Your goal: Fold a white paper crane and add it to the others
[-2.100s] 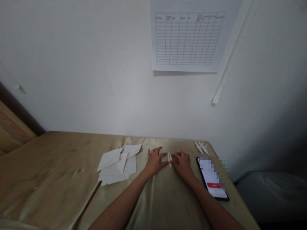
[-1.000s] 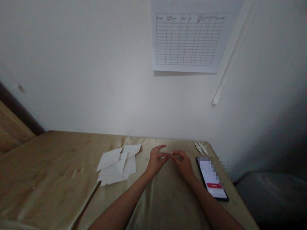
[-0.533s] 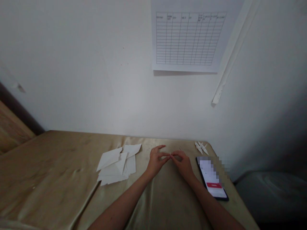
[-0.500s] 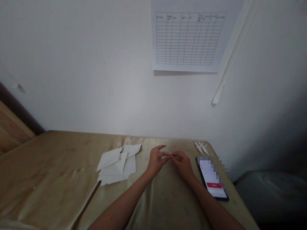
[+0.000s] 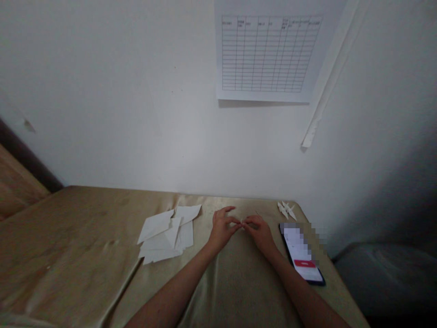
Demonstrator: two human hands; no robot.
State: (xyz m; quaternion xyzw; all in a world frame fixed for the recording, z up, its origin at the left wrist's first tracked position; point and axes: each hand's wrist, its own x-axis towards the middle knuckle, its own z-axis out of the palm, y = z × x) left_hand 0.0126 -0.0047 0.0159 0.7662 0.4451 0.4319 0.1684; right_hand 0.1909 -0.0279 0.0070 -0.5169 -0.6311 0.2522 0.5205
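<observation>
Between my fingertips is a small piece of white paper (image 5: pixel 242 224), mostly hidden by the fingers, so its folded shape is hard to make out. My left hand (image 5: pixel 222 226) pinches it from the left with thumb and index finger, the other fingers raised. From the right, my right hand (image 5: pixel 258 229) pinches the same piece, fingers curled. To the left of my left hand lies a loose pile of white paper sheets (image 5: pixel 160 246). Small folded white paper cranes (image 5: pixel 287 210) sit beyond my right hand near the far right corner.
A phone (image 5: pixel 302 255) with a lit screen lies right of my right forearm, partly pixelated. A gold cloth (image 5: pixel 85 237) covers the table, which meets a white wall (image 5: pixel 136 114). A printed table sheet (image 5: pixel 266 54) hangs on the wall. A dark rounded object (image 5: pixel 385 273) stands beyond the right edge.
My fingertips have shifted slightly around the small paper, and a little more of it shows between them. The paper pile, cranes and phone stay in place.
</observation>
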